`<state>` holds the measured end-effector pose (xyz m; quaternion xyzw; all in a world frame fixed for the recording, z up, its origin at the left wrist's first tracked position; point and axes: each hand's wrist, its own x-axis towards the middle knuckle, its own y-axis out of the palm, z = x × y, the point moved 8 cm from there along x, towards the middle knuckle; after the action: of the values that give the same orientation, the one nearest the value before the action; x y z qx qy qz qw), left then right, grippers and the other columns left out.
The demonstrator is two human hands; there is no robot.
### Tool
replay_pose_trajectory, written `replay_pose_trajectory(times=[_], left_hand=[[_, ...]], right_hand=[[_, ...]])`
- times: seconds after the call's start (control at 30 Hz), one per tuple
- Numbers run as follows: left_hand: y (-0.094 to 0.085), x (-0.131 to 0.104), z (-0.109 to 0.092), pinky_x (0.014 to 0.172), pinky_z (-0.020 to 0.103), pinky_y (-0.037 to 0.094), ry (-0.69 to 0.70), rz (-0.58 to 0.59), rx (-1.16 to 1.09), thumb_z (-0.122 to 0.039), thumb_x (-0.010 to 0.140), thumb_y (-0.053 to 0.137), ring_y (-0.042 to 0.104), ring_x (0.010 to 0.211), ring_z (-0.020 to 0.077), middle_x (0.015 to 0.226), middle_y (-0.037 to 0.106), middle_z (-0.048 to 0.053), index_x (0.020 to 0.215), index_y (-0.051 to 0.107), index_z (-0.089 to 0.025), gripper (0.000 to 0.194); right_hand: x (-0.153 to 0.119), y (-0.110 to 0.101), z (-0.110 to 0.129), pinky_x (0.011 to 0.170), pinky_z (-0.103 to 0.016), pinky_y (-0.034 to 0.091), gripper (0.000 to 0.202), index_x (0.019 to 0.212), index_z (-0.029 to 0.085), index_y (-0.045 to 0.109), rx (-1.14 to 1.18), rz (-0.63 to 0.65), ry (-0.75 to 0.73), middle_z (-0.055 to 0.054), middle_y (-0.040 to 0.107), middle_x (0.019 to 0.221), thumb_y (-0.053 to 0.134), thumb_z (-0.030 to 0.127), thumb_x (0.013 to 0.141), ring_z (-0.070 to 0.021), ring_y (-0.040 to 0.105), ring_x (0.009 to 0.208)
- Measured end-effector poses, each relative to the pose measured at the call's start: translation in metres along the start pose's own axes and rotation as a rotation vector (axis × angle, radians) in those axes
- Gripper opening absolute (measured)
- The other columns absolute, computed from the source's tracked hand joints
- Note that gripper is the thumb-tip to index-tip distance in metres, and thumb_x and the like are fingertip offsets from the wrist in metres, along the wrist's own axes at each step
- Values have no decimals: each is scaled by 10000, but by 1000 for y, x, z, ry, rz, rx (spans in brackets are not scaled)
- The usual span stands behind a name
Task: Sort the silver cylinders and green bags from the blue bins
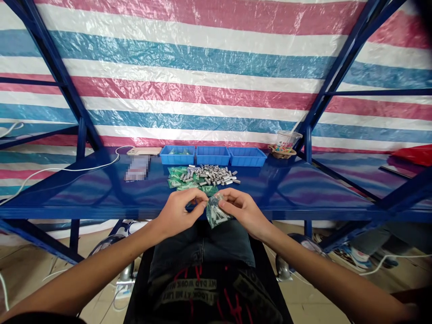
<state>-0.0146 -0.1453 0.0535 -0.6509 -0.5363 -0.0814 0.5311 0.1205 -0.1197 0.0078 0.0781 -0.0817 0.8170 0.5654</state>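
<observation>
**A small greenish bag (215, 219) at the front edge of the blue table (286, 182)**

We see the bag held just before the table edge, above the lap (202, 247) of the seated person. It is a see-through bag, and inside it we can notice several pale, metal-looking pieces. The right hand (248, 211) is clamped on the bag: its thumb presses the front face near the top, and its other fingers are partly hidden from us. At the left hand (177, 211), the thumb and the index finger meet at their tips, just by the upper left edge of the bag; whether some film is pinched between them, we cannot tell.

Beyond the hands, we find on the table a heap of short silvery pieces (218, 174), and touching its left side some green bags (175, 177). Behind them stand three blue trays in a row; the left tray (177, 158) contains some greenish bags. To the right of the right tray (248, 158) we observe a clear cup (286, 139) with a straw, set in a brown holder (282, 153). On the left side, a white cable (77, 169) runs across the table.
</observation>
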Motion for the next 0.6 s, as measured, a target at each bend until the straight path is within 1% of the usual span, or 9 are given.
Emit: replay_pose_trajectory(times=[0.07,0.13,0.33,0.43,0.6], left_hand=[[1,1,4,593,175,448,-44,11,-29,-146,825,540,573,610,87,691,635,-16,822,612,-173,77],[2,2,9,589,173,440,-82,14,-52,-152,823,542,564,604,85,689,632,-19,818,615,-173,76],[-1,2,25,567,177,417,-212,-6,-64,-183,834,521,564,617,94,686,616,-17,785,587,-170,83],[2,1,26,538,178,398,-234,48,-77,-172,817,520,551,604,98,657,599,-18,750,579,-167,88],[12,-1,21,556,197,405,-208,141,-105,-154,795,515,519,572,100,609,571,-21,681,556,-166,122]], right_hand=[[-1,2,-3,611,-244,383,216,897,182,594,15,9,20,12,557,729,653,353,778,-96,496,633],[-1,1,-3,602,-242,376,207,879,184,587,5,-10,15,23,537,704,654,350,776,-93,480,618],[-1,-10,5,551,-229,359,184,838,179,585,-33,-131,-70,43,461,657,643,339,769,-84,438,581],[-2,-12,11,547,-232,374,169,849,179,583,-102,-147,-121,38,460,657,622,330,785,-91,451,585],[-7,-9,15,556,-242,408,155,893,188,592,-241,-122,-185,20,482,672,588,327,824,-108,474,607]])
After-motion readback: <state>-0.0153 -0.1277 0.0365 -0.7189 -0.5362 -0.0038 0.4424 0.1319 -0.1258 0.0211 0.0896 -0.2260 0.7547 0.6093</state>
